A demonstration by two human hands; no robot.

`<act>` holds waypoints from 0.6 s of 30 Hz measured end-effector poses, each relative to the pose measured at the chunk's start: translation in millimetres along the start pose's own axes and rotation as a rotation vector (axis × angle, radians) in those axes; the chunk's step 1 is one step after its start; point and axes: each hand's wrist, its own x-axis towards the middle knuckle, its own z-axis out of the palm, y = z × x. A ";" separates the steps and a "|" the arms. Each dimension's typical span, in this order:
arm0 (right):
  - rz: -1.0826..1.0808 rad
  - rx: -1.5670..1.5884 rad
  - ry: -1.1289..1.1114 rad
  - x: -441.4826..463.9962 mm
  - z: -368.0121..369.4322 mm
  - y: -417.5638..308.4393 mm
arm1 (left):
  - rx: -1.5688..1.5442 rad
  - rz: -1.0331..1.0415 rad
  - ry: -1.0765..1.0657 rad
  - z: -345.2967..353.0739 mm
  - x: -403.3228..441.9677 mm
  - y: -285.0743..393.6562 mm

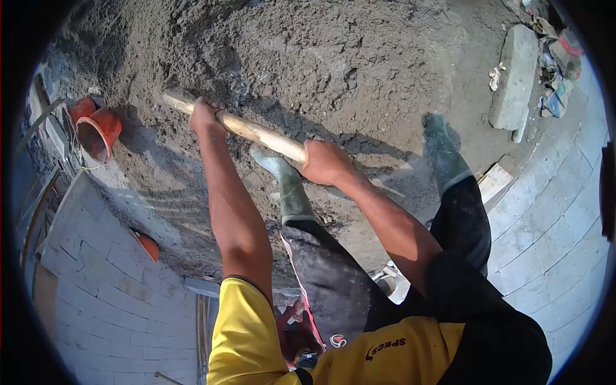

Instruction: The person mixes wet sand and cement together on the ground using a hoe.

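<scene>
A thick wooden handle (260, 133) slants across the upper middle of the view, its far end at the upper left by the grey mortar (308, 58). My left hand (206, 117) is wrapped round it near that far end. Round its near end my right hand (324, 162) is closed. The tool's head is mostly hidden in the mortar, with only a small dark part showing. My boots, coated in grey, stand on the wet ground below and to the right of the handle.
Orange buckets (109, 131) lie at the left, one tipped with its mouth showing. A concrete slab (515, 77) lies at the upper right, beside rags and litter (557, 93). Block walls (122, 289) curve along both sides. Part of a person in red (292, 333) shows at the bottom.
</scene>
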 end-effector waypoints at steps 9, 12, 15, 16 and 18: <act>0.129 -0.084 0.259 -216.7 38.2 203.8 | -0.037 -0.315 -0.137 16.5 -308.8 -98.6; 0.010 0.009 0.226 -200.5 60.9 175.2 | -0.053 -0.047 -0.133 -16.3 -296.9 -53.3; -0.201 0.057 0.194 -107.5 65.6 79.4 | -0.183 0.244 -0.100 -38.4 -228.9 33.0; -0.178 0.063 0.101 -81.5 56.4 43.0 | -0.089 0.270 -0.046 -44.5 -198.6 60.2; -0.240 0.046 0.064 -51.3 40.6 2.7 | -0.056 0.278 -0.005 -43.6 -145.1 83.4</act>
